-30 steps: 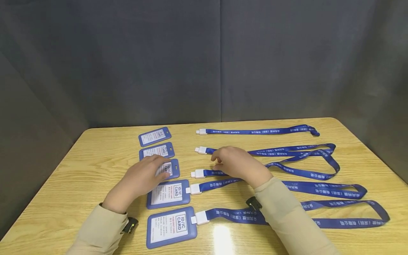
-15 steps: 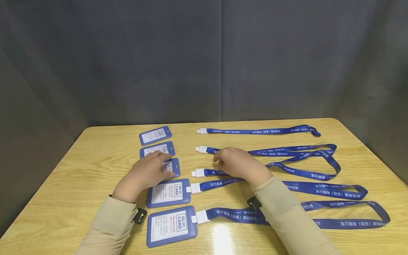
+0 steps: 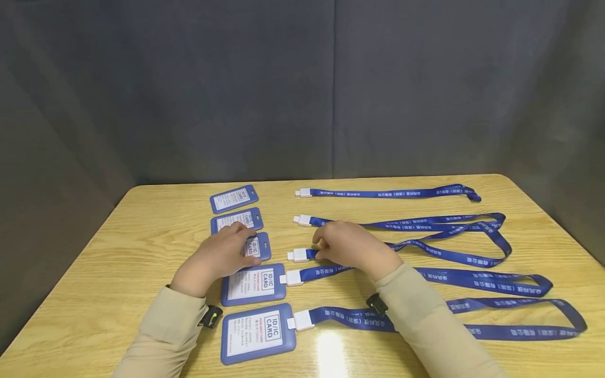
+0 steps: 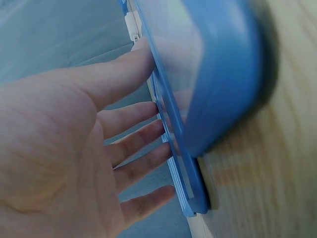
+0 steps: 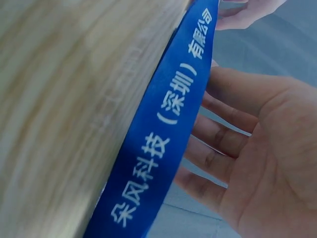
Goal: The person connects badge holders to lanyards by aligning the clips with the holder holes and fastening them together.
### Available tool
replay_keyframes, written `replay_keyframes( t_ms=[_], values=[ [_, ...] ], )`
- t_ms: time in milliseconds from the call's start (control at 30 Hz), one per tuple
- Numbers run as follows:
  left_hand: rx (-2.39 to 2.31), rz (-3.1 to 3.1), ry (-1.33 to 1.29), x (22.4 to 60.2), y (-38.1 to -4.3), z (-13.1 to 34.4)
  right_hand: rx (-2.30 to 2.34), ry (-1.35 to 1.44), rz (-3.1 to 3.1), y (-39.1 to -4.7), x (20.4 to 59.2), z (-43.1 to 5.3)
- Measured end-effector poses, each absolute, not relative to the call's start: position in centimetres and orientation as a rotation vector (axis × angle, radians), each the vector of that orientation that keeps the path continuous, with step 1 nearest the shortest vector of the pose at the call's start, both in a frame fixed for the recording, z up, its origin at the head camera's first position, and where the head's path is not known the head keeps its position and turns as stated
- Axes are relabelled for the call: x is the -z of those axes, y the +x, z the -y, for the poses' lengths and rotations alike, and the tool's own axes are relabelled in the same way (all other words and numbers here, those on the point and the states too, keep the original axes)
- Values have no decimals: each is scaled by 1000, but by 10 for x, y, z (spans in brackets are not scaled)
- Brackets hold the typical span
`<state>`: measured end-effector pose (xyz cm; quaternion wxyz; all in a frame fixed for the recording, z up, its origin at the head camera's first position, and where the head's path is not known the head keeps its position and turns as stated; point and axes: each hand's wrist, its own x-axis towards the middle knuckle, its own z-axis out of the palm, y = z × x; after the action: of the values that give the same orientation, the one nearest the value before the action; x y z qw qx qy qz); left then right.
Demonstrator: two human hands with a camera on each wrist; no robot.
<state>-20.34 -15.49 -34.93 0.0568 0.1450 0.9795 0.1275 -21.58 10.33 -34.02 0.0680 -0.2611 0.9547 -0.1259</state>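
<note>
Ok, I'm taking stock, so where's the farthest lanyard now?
In the head view, the farthest lanyard lies near the table's back edge, right of the farthest badge and beyond the right hand.

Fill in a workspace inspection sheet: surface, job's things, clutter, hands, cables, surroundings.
Surface: pale wood-grain table, glare near the front.
Job's things: five rectangular blue-framed plastic card holders, five blue printed ribbon lanyards with white clips; front two pairs appear joined.
Clutter: nothing seen.
Hands: left hand, fingers spread, at the third holder from the front; right hand at the third lanyard, grip unclear.
Cables: nothing seen.
Surroundings: dark grey fabric panels.
</note>
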Motion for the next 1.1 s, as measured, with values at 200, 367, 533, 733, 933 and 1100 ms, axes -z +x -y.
replay_keyframes(
  t_ms=[200, 367, 533, 733, 933, 1100],
  values=[
    [-370, -2964, 436, 348, -205, 153, 333, -858, -2883, -213, 339, -98],
    [-362, -2965, 433, 349, -205, 152, 315, -895, -2882, -212, 340, -92],
    [-361, -2971, 429, 349, -204, 153, 293, -963, -2881, -212, 341, -86],
    [-395, -2967, 451, 348, -204, 154, 243, -947, -2894, -210, 341, -81],
    [-429, -2952, 464, 348, -204, 152, 162, -933, -2919, -208, 342, -79],
    [-428, -2951, 475, 349, -205, 151, 104, -949, -2944, -207, 343, -72]
  ],
)
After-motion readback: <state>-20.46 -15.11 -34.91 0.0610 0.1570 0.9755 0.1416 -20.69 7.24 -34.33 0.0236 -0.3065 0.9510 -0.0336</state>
